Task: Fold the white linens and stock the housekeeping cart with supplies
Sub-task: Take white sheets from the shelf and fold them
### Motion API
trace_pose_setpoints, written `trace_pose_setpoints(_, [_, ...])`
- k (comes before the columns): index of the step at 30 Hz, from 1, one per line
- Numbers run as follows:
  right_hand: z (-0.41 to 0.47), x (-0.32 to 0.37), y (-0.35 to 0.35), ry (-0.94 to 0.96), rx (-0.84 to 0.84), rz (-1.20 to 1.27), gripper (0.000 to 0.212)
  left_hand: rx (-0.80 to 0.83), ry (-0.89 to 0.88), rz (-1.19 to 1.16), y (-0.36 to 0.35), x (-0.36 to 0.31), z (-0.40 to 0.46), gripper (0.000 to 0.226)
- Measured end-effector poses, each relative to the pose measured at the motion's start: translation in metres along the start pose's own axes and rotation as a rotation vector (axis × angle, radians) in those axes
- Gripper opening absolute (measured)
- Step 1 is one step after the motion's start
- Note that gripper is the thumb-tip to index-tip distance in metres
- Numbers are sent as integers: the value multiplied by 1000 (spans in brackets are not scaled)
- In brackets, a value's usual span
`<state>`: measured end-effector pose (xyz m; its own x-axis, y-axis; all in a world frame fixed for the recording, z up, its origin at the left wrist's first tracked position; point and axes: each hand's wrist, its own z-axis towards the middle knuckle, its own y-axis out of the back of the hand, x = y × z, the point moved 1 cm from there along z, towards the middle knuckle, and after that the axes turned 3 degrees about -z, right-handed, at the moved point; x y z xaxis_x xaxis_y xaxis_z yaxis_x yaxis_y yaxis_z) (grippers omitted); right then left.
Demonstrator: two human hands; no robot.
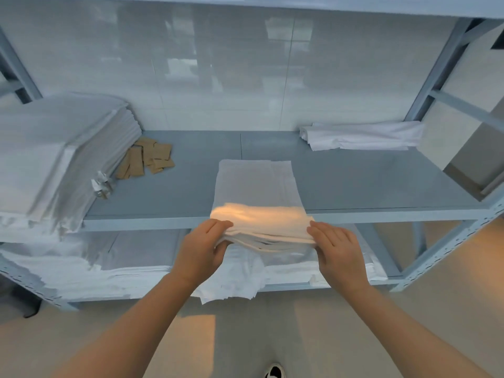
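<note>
**Folded linen held at both ends, shelf straight ahead**

The left hand [203,248] grips the left end of the folded white linen [261,222], fingers on top and thumb under. The linen's long side runs from hand to hand. The right hand [338,251] pinches the right end. Both hands are equally near. The linen's far part lies on the grey shelf [354,175], straight ahead of the hands.

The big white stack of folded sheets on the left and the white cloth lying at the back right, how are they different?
The big white stack of folded sheets is tall with many neat layers; the white cloth at the back right is low and loosely bunched. The stack spills over the front edge of the grey metal shelf; the cloth lies by the wall. Both are white and untouched.
</note>
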<state>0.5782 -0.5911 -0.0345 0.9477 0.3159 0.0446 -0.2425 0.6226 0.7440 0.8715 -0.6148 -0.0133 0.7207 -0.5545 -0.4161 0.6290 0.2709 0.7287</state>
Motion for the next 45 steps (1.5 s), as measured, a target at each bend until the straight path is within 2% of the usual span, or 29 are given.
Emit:
trace_pose_setpoints(2, [13, 0, 11, -9, -44, -15, 42, -71, -52, 6, 12, -6, 13, 26])
trace_pose_setpoints(4, [30, -1, 19, -28, -101, -28, 42, -126, -74, -8, 22, -10, 28, 30])
trace_pose_setpoints(12, [113, -23, 17, -36, -223, 4, 43, -342, -1, -122, 29, -2, 103, 28])
trace_pose_setpoints(15, [153, -41, 6, 6, -209, 27, 36, -388, 32, -135, 26, 7, 137, 29])
trace_pose_setpoints(21, [229, -74, -27, 26, -77, 85, 32, -437, 137, -102, 14, 27, 199, 21])
trace_pose_setpoints(24, [259, -85, -48, 39, -57, 99, 32, -417, 259, -28, 1, 46, 222, 18])
trace_pose_setpoints(26, [276, -90, -64, 48, -50, 97, 33, -382, 332, -28, -8, 60, 238, 7])
trace_pose_setpoints(28, [292, -95, -83, 42, -46, 110, 31, -375, 320, -40, -16, 75, 254, 5])
trace_pose_setpoints(30, [306, -100, -103, 17, -39, 121, 30, -374, 262, -14, -25, 91, 271, 17])
trace_pose_setpoints(33, [322, -105, -136, -6, -42, 106, 28, -355, 252, -29, -42, 118, 293, 21])
trace_pose_setpoints(41, [359, -129, -253, -64, 107, 39, 16, -222, 435, -103, -116, 221, 350, 16])
trace_pose_setpoints(45, [359, -144, -324, -74, 237, 12, 19, -156, 550, -110, -166, 272, 357, 19])
